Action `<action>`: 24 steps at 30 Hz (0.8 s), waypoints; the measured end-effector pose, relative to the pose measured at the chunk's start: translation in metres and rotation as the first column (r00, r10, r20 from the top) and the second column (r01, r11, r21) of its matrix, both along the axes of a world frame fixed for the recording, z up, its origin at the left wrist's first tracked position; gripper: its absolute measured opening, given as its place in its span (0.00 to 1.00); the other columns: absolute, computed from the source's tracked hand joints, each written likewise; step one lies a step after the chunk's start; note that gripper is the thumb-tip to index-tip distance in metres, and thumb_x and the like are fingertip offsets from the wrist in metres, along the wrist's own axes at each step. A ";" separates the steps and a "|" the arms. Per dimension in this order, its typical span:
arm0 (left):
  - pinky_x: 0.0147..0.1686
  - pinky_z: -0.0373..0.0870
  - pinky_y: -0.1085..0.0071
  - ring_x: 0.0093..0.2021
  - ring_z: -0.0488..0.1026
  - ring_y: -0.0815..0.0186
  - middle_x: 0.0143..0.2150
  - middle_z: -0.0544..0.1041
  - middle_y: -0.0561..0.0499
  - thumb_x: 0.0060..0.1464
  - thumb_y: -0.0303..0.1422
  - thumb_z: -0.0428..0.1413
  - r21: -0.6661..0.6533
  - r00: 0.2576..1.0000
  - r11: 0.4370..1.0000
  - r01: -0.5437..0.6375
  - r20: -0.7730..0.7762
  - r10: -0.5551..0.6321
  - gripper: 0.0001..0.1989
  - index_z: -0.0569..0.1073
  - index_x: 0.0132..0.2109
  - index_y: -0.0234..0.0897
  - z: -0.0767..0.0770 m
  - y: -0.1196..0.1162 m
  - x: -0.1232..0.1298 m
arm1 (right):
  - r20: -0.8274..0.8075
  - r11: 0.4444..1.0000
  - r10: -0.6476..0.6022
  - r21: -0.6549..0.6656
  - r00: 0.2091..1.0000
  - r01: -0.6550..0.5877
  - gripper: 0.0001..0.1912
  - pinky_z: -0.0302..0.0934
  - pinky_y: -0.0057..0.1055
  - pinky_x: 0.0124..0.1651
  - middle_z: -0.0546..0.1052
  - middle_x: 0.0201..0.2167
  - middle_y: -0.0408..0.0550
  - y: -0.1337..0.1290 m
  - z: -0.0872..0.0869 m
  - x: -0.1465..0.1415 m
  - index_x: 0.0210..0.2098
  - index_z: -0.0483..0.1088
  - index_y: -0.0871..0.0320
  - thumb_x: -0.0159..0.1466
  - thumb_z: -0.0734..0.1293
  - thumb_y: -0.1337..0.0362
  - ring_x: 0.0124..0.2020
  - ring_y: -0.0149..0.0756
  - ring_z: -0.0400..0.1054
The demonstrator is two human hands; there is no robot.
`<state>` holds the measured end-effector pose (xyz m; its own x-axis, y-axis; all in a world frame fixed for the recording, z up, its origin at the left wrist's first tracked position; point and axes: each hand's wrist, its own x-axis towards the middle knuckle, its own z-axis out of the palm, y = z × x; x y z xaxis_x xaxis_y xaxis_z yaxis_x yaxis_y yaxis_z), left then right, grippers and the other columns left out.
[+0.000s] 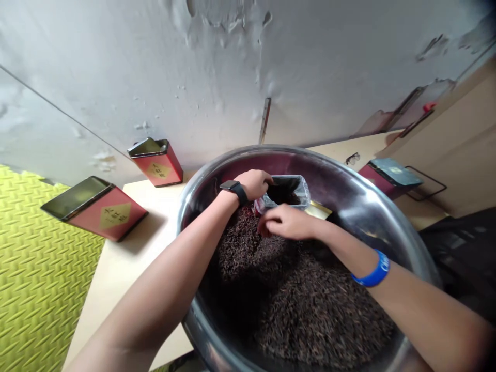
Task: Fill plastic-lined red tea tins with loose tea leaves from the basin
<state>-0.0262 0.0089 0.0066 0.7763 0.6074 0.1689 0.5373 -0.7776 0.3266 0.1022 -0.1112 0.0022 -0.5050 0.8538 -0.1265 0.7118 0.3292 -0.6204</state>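
Observation:
Dark loose tea leaves (325, 305) fill much of a large steel bowl (391, 217). Toward the bowl's far side, among the leaves, stands a tin lined with a clear plastic bag (304, 194), its mouth up and dark leaves inside. My left hand (251, 184), with a black watch on the wrist, grips the left edge of the lined tin. Just in front of the tin, over the leaves, is my right hand (289, 222) with its fingers curled; what they hold, if anything, is hidden. A gold-coloured flat piece (318, 210) shows beside the tin.
Two open red tins with gold labels stand at left: one tin (112, 212) near the table edge, another tin (157, 163) by the wall. A closed tin (391, 175), glasses (352, 158) and a wire handle (430, 183) are at right. Peeling wall (217, 77) rises behind.

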 end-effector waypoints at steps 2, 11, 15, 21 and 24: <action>0.48 0.64 0.72 0.45 0.70 0.65 0.44 0.75 0.53 0.48 0.28 0.47 0.000 1.000 1.000 -0.015 0.005 0.015 0.17 0.74 0.44 0.42 0.000 -0.001 0.000 | 0.263 0.995 0.010 -0.103 0.965 0.018 0.14 0.59 0.29 0.40 0.76 0.35 0.47 0.002 -0.025 -0.003 0.37 0.73 0.56 0.56 0.58 0.70 0.35 0.37 0.69; 0.48 0.65 0.72 0.44 0.71 0.66 0.44 0.75 0.53 0.49 0.28 0.46 -0.007 0.997 1.000 0.030 0.069 -0.029 0.17 0.74 0.44 0.42 -0.002 0.000 -0.004 | 0.496 0.921 -0.176 -0.221 0.850 0.320 0.14 0.57 0.35 0.45 0.74 0.40 0.64 0.015 -0.098 -0.014 0.37 0.73 0.65 0.55 0.61 0.66 0.45 0.49 0.66; 0.48 0.64 0.73 0.44 0.71 0.66 0.43 0.76 0.53 0.48 0.28 0.47 -0.014 0.998 1.000 0.027 0.061 -0.026 0.17 0.75 0.43 0.41 -0.001 -0.001 -0.003 | 0.426 0.862 -0.159 -0.379 0.891 0.335 0.17 0.58 0.32 0.45 0.75 0.41 0.57 0.016 -0.101 -0.023 0.37 0.74 0.61 0.56 0.61 0.57 0.45 0.44 0.67; 0.48 0.65 0.73 0.43 0.71 0.66 0.42 0.76 0.53 0.47 0.28 0.46 0.002 0.997 0.999 0.040 0.069 -0.040 0.17 0.75 0.42 0.41 -0.001 -0.001 -0.002 | 0.238 0.689 -0.148 -0.671 0.960 0.273 0.36 0.58 0.38 0.46 0.66 0.53 0.57 0.019 -0.098 -0.014 0.51 0.66 0.57 0.55 0.54 0.39 0.51 0.45 0.63; 0.49 0.64 0.73 0.44 0.71 0.66 0.42 0.76 0.53 0.47 0.28 0.46 0.000 0.998 1.000 0.030 0.057 -0.030 0.17 0.75 0.42 0.41 0.000 -0.001 -0.003 | 0.104 0.624 -0.129 -0.765 0.986 0.162 0.39 0.55 0.41 0.51 0.60 0.59 0.55 0.021 -0.097 -0.018 0.55 0.61 0.55 0.53 0.55 0.37 0.57 0.44 0.56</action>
<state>-0.0287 0.0076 0.0066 0.7834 0.5840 0.2128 0.4940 -0.7928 0.3570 0.0844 -0.0902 -0.0943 -0.3641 0.5001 -0.7857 0.7341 -0.3651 -0.5725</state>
